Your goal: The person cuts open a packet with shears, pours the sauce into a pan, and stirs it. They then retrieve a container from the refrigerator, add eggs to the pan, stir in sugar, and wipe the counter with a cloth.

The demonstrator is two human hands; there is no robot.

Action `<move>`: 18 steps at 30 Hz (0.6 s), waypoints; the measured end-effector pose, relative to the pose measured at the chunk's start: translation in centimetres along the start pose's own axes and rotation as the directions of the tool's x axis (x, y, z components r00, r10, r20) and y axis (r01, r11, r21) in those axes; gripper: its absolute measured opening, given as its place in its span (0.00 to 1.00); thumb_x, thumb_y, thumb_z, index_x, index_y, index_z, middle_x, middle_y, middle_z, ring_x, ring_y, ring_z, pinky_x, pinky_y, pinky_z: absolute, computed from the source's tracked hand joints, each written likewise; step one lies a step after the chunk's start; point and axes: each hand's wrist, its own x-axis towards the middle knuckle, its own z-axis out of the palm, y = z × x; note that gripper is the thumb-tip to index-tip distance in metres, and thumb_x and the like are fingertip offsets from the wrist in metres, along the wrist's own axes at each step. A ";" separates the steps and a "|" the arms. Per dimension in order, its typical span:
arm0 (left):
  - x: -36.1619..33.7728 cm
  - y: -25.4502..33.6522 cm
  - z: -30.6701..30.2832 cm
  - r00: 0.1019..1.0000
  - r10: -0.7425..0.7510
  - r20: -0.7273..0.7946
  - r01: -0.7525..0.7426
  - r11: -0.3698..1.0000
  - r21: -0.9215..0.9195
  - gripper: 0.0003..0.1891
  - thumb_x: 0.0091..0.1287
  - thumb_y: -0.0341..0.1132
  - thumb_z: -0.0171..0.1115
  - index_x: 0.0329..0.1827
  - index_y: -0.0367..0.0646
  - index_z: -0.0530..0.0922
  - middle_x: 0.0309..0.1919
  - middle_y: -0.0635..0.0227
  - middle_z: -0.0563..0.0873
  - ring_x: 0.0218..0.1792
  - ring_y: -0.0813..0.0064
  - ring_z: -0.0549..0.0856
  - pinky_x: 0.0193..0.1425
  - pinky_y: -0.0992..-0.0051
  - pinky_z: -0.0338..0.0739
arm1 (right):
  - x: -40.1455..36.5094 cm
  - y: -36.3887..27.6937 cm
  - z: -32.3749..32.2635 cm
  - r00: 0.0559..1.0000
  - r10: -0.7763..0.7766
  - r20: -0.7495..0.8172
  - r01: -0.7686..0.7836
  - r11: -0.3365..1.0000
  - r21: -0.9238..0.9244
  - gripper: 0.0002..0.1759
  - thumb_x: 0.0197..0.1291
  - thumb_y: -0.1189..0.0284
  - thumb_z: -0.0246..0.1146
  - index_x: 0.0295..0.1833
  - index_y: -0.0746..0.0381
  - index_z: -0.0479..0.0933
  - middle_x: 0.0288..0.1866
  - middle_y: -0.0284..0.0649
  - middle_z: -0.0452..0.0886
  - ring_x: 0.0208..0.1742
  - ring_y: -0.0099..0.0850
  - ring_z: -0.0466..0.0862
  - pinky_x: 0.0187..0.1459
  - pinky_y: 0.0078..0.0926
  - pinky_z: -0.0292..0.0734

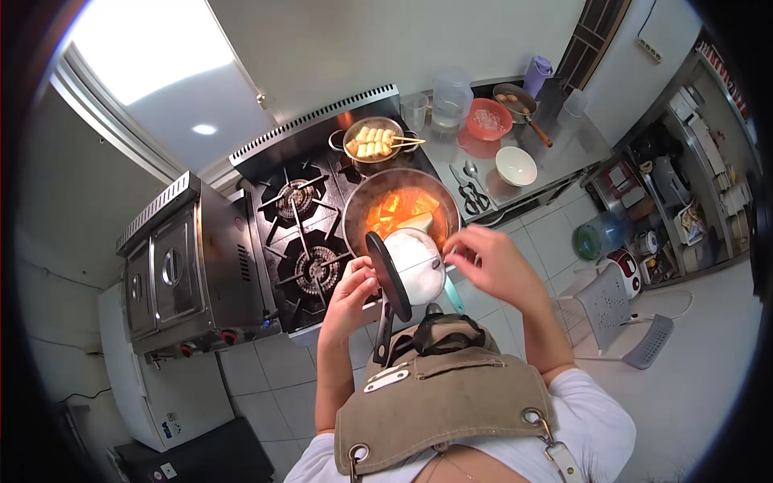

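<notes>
A wide pan of orange-red stew with pale pieces stands on the front right burner of a black gas stove. Over its near edge I hold a round white container with white contents. My left hand grips it from the left, beside a black oval lid or handle that stands upright. My right hand pinches the container's right rim with curled fingers. A teal handle pokes out under the container.
A small pot of pale skewered pieces sits on the back burner. The steel counter to the right carries scissors, a white bowl, an orange bowl and a clear jug. A steel oven stands left, a white stool right.
</notes>
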 end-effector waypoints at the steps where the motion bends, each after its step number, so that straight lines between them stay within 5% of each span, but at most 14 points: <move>1: -0.3 0.0 0.2 0.998 -0.044 -0.037 0.042 0.998 -0.055 0.06 0.66 0.31 0.55 0.34 0.37 0.75 0.51 0.72 0.64 0.41 0.83 0.68 0.46 0.83 0.64 | 0.5 1.1 0.4 0.999 -0.033 0.006 0.033 0.999 0.005 0.07 0.55 0.72 0.61 0.37 0.63 0.77 0.30 0.41 0.75 0.31 0.37 0.79 0.34 0.31 0.74; 6: -1.5 -0.4 1.0 0.994 -0.074 -0.077 0.060 0.982 -0.180 0.05 0.66 0.30 0.55 0.36 0.37 0.76 0.52 0.71 0.64 0.41 0.84 0.69 0.44 0.84 0.66 | 2.5 1.9 1.7 0.971 -0.109 0.211 0.121 0.992 -0.045 0.08 0.54 0.71 0.61 0.38 0.63 0.79 0.38 0.43 0.74 0.37 0.38 0.79 0.40 0.34 0.75; 9: -1.4 -1.1 0.8 0.996 -0.067 -0.057 0.059 0.990 -0.127 0.06 0.66 0.30 0.54 0.37 0.36 0.76 0.53 0.71 0.64 0.40 0.84 0.69 0.44 0.83 0.66 | 3.3 1.7 2.3 0.951 -0.112 0.288 0.210 0.918 -0.336 0.07 0.51 0.71 0.64 0.34 0.63 0.77 0.38 0.41 0.72 0.37 0.39 0.78 0.40 0.33 0.75; 12: -1.2 -1.3 1.0 0.994 -0.071 -0.082 0.058 0.987 -0.146 0.07 0.67 0.30 0.54 0.40 0.35 0.76 0.53 0.72 0.64 0.40 0.83 0.69 0.45 0.82 0.66 | 4.0 1.5 2.7 0.937 -0.214 0.277 0.317 0.855 -0.410 0.07 0.48 0.73 0.63 0.30 0.66 0.77 0.40 0.45 0.73 0.40 0.39 0.79 0.40 0.35 0.76; 13: -1.2 -1.2 1.0 0.994 -0.068 -0.084 0.055 0.987 -0.148 0.07 0.67 0.30 0.54 0.40 0.35 0.76 0.53 0.72 0.64 0.40 0.83 0.69 0.45 0.82 0.66 | 4.1 1.4 2.8 0.924 -0.331 0.190 0.382 0.817 -0.433 0.07 0.48 0.74 0.63 0.32 0.66 0.75 0.37 0.44 0.74 0.38 0.38 0.79 0.38 0.34 0.76; 18: -1.4 -0.9 -0.1 0.982 -0.113 -0.153 0.052 0.933 -0.356 0.10 0.66 0.29 0.54 0.46 0.32 0.75 0.51 0.72 0.66 0.41 0.83 0.70 0.47 0.81 0.66 | 3.6 0.3 1.4 0.884 -0.441 0.155 0.452 0.720 -0.527 0.07 0.46 0.75 0.62 0.31 0.61 0.71 0.28 0.36 0.74 0.33 0.33 0.80 0.33 0.29 0.74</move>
